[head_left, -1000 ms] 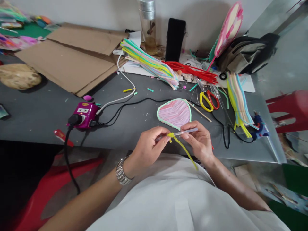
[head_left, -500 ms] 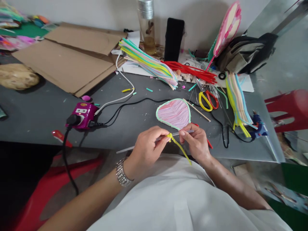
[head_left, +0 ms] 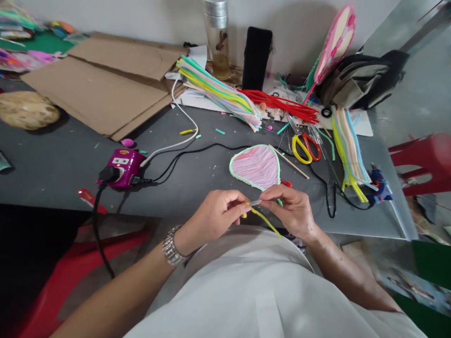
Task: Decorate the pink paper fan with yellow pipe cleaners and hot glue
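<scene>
My left hand (head_left: pixel 216 216) and my right hand (head_left: pixel 294 209) meet at the table's near edge, fingers pinched together. Between them runs a thin clear stick (head_left: pixel 255 203), mostly hidden by the fingers. A yellow pipe cleaner (head_left: pixel 266 222) is wound on the stick, and its free end hangs down toward my lap. My left wrist wears a metal watch (head_left: pixel 171 249). Just beyond my hands lies a pink leaf-shaped piece with a green rim (head_left: pixel 256 165) on the grey table (head_left: pixel 52 164).
Yellow and red scissors (head_left: pixel 306 146), bundles of coloured pipe cleaners (head_left: pixel 218 91), red pipe cleaners (head_left: pixel 282 104), a blue glue gun (head_left: pixel 378 184), a magenta power socket (head_left: pixel 121 168) with cables, cardboard sheets (head_left: pixel 105 80), a bottle (head_left: pixel 218 40), a black phone (head_left: pixel 256 56) and a bag (head_left: pixel 362 77).
The stick has slid through my fingers; its long ends no longer stick out past either hand. Both hands have dropped slightly toward my lap and closed in on each other.
</scene>
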Demonstrator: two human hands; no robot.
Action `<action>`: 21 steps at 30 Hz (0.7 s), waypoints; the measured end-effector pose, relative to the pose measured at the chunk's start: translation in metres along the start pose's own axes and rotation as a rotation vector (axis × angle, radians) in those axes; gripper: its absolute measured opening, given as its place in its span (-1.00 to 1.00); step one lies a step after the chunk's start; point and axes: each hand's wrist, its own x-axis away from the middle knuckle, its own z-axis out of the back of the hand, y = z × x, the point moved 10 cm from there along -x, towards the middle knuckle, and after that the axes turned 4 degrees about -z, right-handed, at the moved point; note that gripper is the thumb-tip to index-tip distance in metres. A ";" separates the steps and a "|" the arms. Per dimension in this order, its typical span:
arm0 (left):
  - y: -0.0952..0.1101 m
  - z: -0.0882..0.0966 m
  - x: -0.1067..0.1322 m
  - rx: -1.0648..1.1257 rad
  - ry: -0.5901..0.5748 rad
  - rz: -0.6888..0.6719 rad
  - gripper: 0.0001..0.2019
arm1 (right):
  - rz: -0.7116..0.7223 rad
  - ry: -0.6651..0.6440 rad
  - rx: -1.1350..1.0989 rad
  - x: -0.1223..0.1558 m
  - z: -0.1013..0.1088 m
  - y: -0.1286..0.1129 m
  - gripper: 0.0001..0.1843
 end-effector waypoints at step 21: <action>0.016 0.005 0.003 -0.291 -0.010 -0.178 -0.84 | 0.459 -0.231 0.642 0.005 -0.012 -0.044 -0.84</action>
